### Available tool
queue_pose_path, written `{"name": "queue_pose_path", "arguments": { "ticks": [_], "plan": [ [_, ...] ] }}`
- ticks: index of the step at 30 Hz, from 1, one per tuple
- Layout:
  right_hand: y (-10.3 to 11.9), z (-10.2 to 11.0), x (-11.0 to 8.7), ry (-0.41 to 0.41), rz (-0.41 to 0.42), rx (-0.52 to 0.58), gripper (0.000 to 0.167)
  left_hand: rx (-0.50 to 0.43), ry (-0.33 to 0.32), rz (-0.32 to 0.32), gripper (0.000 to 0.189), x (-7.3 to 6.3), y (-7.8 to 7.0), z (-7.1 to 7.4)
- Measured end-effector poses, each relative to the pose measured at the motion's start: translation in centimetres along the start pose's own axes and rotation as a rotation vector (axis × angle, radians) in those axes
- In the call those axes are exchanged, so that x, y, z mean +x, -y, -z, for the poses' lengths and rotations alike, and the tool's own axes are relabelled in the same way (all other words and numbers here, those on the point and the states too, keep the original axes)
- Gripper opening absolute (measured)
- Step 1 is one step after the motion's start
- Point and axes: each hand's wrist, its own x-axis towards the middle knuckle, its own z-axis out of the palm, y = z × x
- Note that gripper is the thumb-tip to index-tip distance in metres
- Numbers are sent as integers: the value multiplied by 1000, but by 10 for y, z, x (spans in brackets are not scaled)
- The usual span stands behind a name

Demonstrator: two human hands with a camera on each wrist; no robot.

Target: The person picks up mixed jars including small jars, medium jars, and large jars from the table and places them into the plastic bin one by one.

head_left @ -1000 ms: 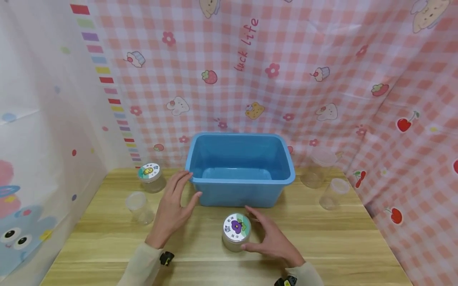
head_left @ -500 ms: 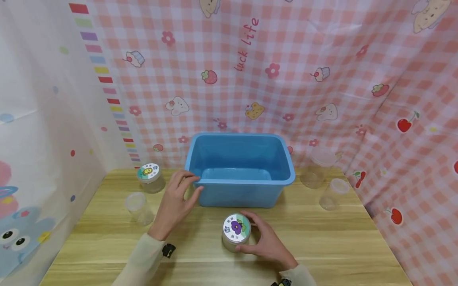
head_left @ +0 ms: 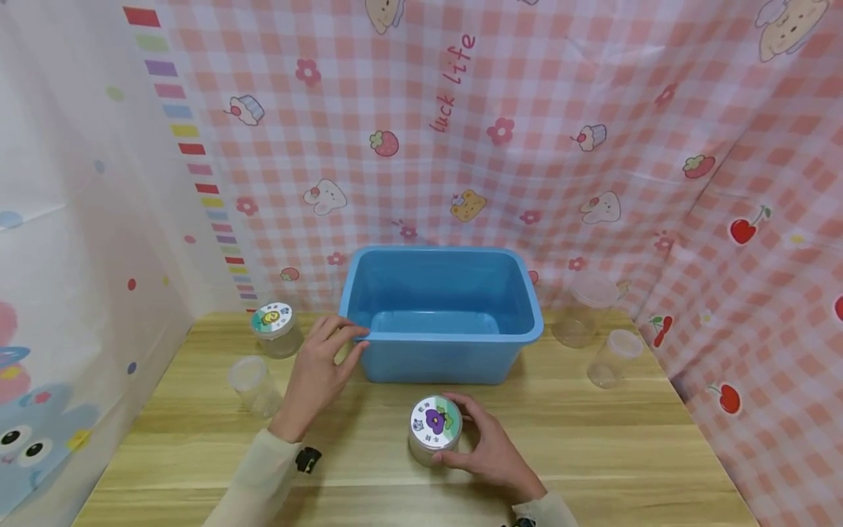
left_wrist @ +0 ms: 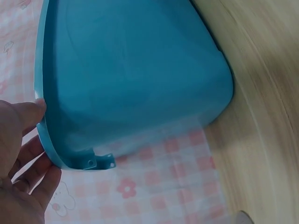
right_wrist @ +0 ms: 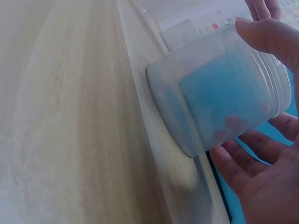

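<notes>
Clock face: centred on the flower-lidded jar, as the head camera sees it, with twelve away from the person.
Flower-lidded jar (head_left: 435, 421): a squat clear jar upright on the wooden table (head_left: 593, 454), its round top showing a purple flower on white and green.
Right hand (head_left: 489, 448): at three o'clock, holding the jar; thumb on its near side, fingers curled round its far side.
Blue bin (head_left: 437, 362): a rectangular tub at twelve o'clock, just beyond the jar and apart from it.
Left hand (head_left: 317, 373): at ten o'clock; thumb and fingers pinch the bin's rim at its own eight o'clock corner.
Yellow-flower jar (head_left: 279, 337): at ten o'clock, past the left hand.
Small clear jar (head_left: 255, 384): between nine and ten, pale-topped.
Two pale-lidded clear jars: a larger one (head_left: 582, 311) at two o'clock, a narrower one (head_left: 614, 359) between two and three.
Backdrop: pink checked cloth (head_left: 395, 176) with cupcakes and strawberries, rising behind the bin at twelve.
Sleeves: pale cloth (head_left: 257, 479) on both arms.
</notes>
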Motion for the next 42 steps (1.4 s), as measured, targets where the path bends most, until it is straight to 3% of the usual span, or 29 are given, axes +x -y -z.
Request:
{"name": "queue_pose_path", "arguments": {
  "ticks": [22,29,36,42],
  "plan": [
    [18,5,-4,-13,2,-15,89,2,17,32,16,3,-1,0],
    [21,11,-5,-20,149,-94,86,-30,-1,14,15,3,0,0],
    [28,19,-7,-33,188,-102,85,-45,-16,3,16,4,-1,-4],
    [32,20,-5,-24,271,-93,85,-32,-26,3,18,2,1,-4]
  ]
}}
